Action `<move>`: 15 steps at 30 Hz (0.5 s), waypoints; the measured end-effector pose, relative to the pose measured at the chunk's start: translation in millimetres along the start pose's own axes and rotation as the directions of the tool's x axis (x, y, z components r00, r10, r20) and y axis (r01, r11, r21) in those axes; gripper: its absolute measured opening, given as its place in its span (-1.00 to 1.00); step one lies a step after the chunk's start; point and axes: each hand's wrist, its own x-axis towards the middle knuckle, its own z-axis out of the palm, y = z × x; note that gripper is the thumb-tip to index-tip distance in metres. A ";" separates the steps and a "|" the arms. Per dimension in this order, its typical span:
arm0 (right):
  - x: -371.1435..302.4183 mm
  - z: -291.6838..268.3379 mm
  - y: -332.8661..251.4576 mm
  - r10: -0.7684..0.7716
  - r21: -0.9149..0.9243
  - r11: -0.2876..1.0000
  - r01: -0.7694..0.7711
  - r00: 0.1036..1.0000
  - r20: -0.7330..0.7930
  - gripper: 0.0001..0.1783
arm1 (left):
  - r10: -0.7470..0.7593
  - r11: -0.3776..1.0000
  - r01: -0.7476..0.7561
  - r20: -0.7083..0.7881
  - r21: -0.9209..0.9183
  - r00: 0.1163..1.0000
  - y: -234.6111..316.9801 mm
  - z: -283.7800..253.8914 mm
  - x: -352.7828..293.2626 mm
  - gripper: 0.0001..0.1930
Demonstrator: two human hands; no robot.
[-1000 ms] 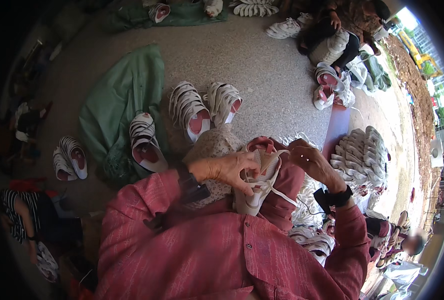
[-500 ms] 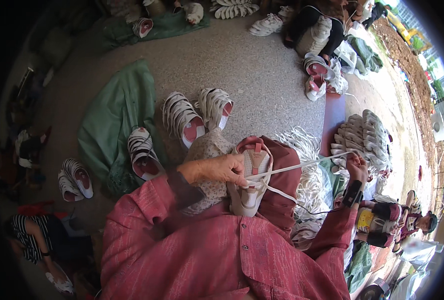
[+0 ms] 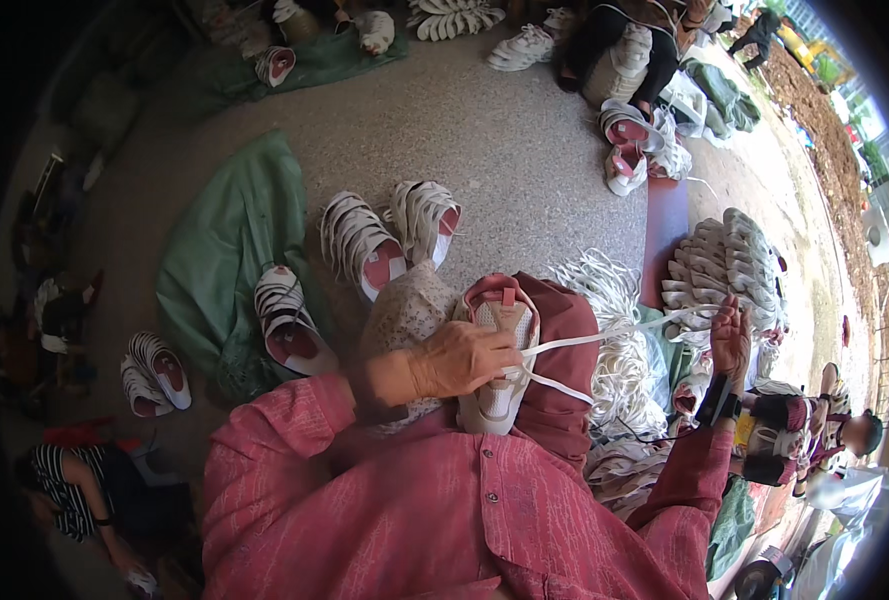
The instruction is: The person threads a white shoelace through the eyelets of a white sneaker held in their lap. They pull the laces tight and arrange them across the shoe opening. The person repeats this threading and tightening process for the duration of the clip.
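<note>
A beige and white sneaker [image 3: 496,405] with a pink lining rests on my lap, toe toward me. My left hand [image 3: 469,358] lies over its lacing area with curled fingers, gripping the shoe; the fingertips are partly hidden. From the eyelets a white shoelace [image 3: 614,338] runs right to my raised right hand [image 3: 729,338], whose fingers pinch it near the tips. A second lace end droops over the maroon cloth [image 3: 564,330] on my leg.
A heap of white laces [image 3: 619,370] lies right of my lap, beside stacked shoe uppers [image 3: 714,270]. Laced shoes [image 3: 364,245] stand ahead, near a green sheet [image 3: 239,225]. Other people sit around, one at upper right [image 3: 654,50].
My left hand has shifted right across the shoe and now covers more of the lacing. My right hand has moved slightly right, and the lace between the hands hangs in a looser curve.
</note>
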 end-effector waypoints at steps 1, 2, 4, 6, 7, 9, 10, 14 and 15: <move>-12.1 -4.9 -8.5 -0.010 0.006 1.000 0.010 0.996 -0.084 -0.63 | 0.118 0.993 -0.118 -0.002 0.021 0.993 5.6 3.4 11.8 -0.66; -13.3 -13.2 -10.2 -0.001 0.013 1.000 0.003 0.987 -0.158 -0.55 | 0.130 0.990 -0.134 0.100 0.034 0.986 7.5 12.2 17.5 -0.64; -15.2 -40.7 -26.0 0.203 0.024 0.978 -0.208 0.970 0.135 -0.50 | 0.125 0.986 -0.153 0.296 0.072 0.947 13.1 30.9 21.7 -0.61; -18.0 -53.2 -25.5 0.389 0.065 0.894 -0.444 0.839 0.381 -0.49 | 0.111 0.992 -0.125 0.374 0.012 0.921 20.2 36.4 22.1 -0.59; -19.8 -74.5 -33.7 0.185 0.085 0.974 -0.210 0.955 0.232 -0.35 | 0.125 0.992 -0.106 0.398 -0.069 0.909 24.1 37.5 22.0 -0.59; -20.4 -104.0 -43.0 0.187 0.099 0.972 -0.213 0.958 0.218 -0.39 | 0.153 0.956 -0.056 0.326 -0.290 0.933 33.3 27.9 15.4 -0.62; -21.3 -115.9 -43.5 0.186 0.114 0.970 -0.213 0.960 0.209 -0.40 | 0.080 0.899 0.099 0.382 -0.426 0.921 38.4 4.8 14.8 -0.61; -32.5 -168.7 -72.1 0.017 0.406 0.913 0.034 0.993 -0.121 -0.50 | -0.244 0.388 0.391 0.315 -0.835 0.917 27.7 -80.0 -20.6 -0.59; -32.0 -178.6 -80.3 -0.043 0.430 0.896 0.113 0.985 -0.170 -0.55 | -0.403 0.267 0.290 0.166 -0.919 0.900 16.8 -92.2 -43.2 -0.56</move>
